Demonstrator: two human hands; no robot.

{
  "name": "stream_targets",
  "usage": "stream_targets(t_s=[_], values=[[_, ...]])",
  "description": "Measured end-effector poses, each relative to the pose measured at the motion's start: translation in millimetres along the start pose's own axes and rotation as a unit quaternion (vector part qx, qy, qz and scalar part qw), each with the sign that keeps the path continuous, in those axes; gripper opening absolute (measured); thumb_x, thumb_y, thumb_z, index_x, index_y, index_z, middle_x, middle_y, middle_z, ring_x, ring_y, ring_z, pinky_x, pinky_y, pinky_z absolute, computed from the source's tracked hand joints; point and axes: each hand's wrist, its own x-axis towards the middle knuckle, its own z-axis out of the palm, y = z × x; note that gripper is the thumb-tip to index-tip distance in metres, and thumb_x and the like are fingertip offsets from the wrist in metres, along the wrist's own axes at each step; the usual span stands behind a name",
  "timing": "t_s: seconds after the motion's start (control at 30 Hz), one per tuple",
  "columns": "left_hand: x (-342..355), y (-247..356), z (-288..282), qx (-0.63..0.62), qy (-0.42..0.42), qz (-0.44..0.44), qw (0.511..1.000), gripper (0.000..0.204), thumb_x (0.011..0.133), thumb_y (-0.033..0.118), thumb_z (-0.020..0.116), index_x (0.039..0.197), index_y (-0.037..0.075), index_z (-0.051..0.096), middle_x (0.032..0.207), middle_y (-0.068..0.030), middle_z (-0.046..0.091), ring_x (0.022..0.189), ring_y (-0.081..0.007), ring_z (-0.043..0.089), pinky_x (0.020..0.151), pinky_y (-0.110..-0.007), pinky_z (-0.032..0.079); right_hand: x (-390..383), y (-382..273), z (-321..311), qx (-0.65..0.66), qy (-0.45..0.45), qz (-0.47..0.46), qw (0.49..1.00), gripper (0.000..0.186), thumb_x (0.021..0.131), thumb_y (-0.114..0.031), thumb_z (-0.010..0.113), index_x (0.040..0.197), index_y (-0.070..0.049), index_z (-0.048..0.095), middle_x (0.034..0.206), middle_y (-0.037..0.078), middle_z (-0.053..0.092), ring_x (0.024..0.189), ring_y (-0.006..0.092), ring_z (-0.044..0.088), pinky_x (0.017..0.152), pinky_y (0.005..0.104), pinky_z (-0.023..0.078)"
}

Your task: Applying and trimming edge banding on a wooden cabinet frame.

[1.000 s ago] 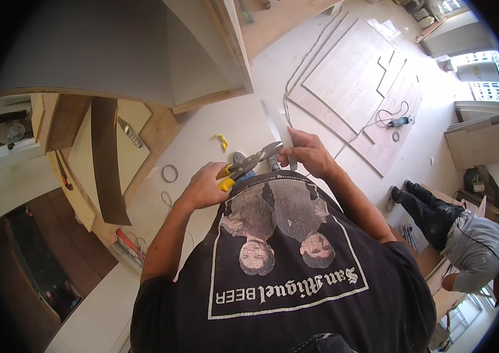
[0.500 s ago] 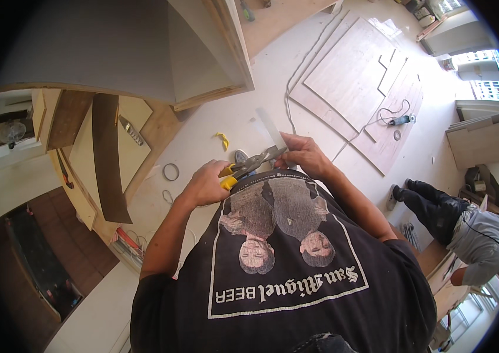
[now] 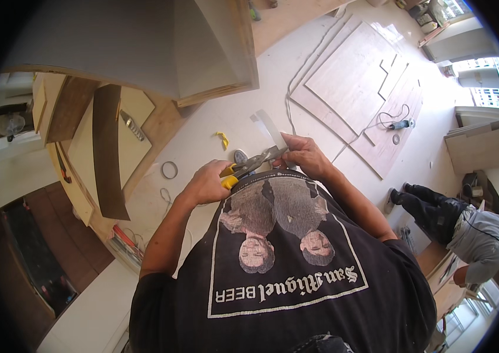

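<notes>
In front of my shirt, my left hand (image 3: 207, 181) is closed round the yellow grips of a pair of tin snips (image 3: 256, 162), whose metal jaws point right and slightly away from me. My right hand (image 3: 305, 157) pinches a thin, pale, bendable strip (image 3: 271, 130) between thumb and fingers. The strip's free end sticks up and to the left, and the snips' jaws meet it right beside my right fingertips. I cannot tell how far the jaws are closed on it.
Large plywood sheets (image 3: 335, 88) lie on the floor at the far right, with an angle grinder (image 3: 401, 125) and its cord on them. A cabinet (image 3: 220, 47) stands far left, near a long dark strip (image 3: 107, 159). Another person (image 3: 479, 235) bends over at the right.
The strip's free end has swung a little and shows more clearly. Both hands and the snips stay almost in place, while the surroundings shift slightly in view.
</notes>
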Motion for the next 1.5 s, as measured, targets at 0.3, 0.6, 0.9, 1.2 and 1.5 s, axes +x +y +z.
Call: stream_targets(t_s=[0.3,0.6,0.9,1.2,1.5], values=[[-5,-4,2,-0.004,0.003,0.005,1.0,0.07,0.066,0.026,0.087,0.126,-0.003,0.064,0.123,-0.0219,0.066,0.115,-0.0351,0.064,0.102,-0.039,0.049,1,0,4,-0.021,-0.023,-0.011,0.999,0.058,0.088,0.008,0.053,0.146,0.001,0.052,0.107,0.011,0.073,0.087,0.0135,0.071,0.077,0.0278,0.059],[-10,-1,0,-0.01,0.027,0.006,1.0,0.055,0.068,0.028,0.082,0.116,0.004,0.069,0.11,-0.0191,0.069,0.105,-0.0368,0.065,0.093,-0.043,0.051,1,1,8,-0.042,-0.016,-0.007,0.999,0.058,0.087,0.009,0.054,0.145,0.001,0.054,0.103,0.012,0.074,0.084,0.014,0.07,0.078,0.0278,0.059],[-14,-1,-4,-0.008,0.016,-0.046,0.999,0.052,0.069,0.034,0.082,0.112,0.006,0.072,0.106,-0.0186,0.071,0.1,-0.037,0.067,0.087,-0.043,0.053,6,6,12,-0.031,0.002,0.001,1.0,0.06,0.089,0.01,0.054,0.148,0.002,0.05,0.108,0.014,0.073,0.09,0.0148,0.07,0.079,0.0295,0.061],[-14,-6,-1,-0.008,0.018,-0.066,0.998,0.054,0.07,0.027,0.087,0.112,-0.001,0.069,0.1,-0.0196,0.073,0.092,-0.0298,0.072,0.083,-0.037,0.055,8,-7,15,-0.098,-0.055,-0.008,0.994,0.073,0.087,0.009,0.054,0.156,-0.007,0.04,0.14,0.015,0.061,0.104,0.0207,0.07,0.089,0.0322,0.059],[-8,-17,2,-0.01,0.018,-0.064,0.998,0.05,0.07,0.025,0.088,0.108,-0.002,0.07,0.094,-0.0179,0.075,0.085,-0.0261,0.072,0.079,-0.035,0.055,17,-1,9,0.001,-0.061,-0.001,0.998,0.071,0.085,0.011,0.049,0.154,-0.005,0.043,0.146,0.017,0.056,0.103,0.0208,0.072,0.085,0.03,0.059]])
